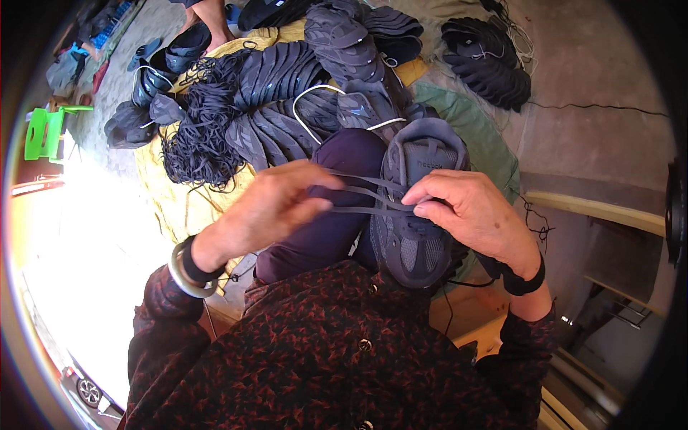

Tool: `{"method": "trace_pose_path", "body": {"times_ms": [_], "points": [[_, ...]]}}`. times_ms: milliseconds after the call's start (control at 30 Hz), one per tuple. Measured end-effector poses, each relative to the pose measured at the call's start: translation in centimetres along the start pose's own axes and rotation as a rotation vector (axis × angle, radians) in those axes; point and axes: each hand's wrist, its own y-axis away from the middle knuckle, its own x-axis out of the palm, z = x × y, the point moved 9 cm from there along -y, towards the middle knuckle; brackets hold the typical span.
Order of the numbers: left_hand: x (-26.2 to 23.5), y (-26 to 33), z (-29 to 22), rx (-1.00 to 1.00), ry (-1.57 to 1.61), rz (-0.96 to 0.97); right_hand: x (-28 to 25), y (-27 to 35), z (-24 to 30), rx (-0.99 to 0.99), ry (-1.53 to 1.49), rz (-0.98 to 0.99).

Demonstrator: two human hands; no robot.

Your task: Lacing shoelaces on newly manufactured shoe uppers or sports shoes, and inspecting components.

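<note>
A dark grey sports shoe rests on my lap at the right knee, its toe toward me and its opening away. Strands of dark shoelace stretch leftward from its eyelets across my thigh. My left hand, slightly blurred, is closed with the strands running to its fingertips. On the shoe's lacing area, my right hand pinches the lace between thumb and forefinger.
Beyond my knees lie a tangled heap of dark laces and stacked shoe uppers on a yellow sheet. More uppers lie at the far right. Someone's bare foot shows at the top. A green chair stands left.
</note>
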Motion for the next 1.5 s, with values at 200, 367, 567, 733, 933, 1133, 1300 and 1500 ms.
{"method": "trace_pose_path", "body": {"times_ms": [200,367,567,733,933,1133,1300,1500], "points": [[4.3,-4.9,-4.0,0.111,0.144,0.061,0.4,-1.1,0.4,-0.009,0.026,-0.025],[6.5,-5.1,-2.0,-0.033,0.25,0.155,0.5,-0.1,-1.0,0.134,0.009,-0.011],[7.0,-4.3,0.5,-0.112,0.246,0.138,0.6,0.9,-0.4,-0.04,0.285,-0.149],[7.4,-4.3,0.6,-0.052,0.278,0.112,0.9,1.3,-0.8,-0.018,0.316,-0.2],[7.8,-4.5,0.5,-0.046,0.276,0.136,1.2,1.2,-1.3,0.029,0.302,-0.237],[7.9,-4.7,0.6,-0.006,0.255,0.159,1.4,1.2,-1.8,0.06,0.291,-0.255],[7.8,-4.7,-0.9,0.091,0.119,0.019,1.6,1.0,-2.0,0.054,0.275,-0.292],[7.9,-5.4,-2.1,0.097,0.048,-0.024,1.6,1.0,-1.9,0.038,0.323,-0.293]]}}
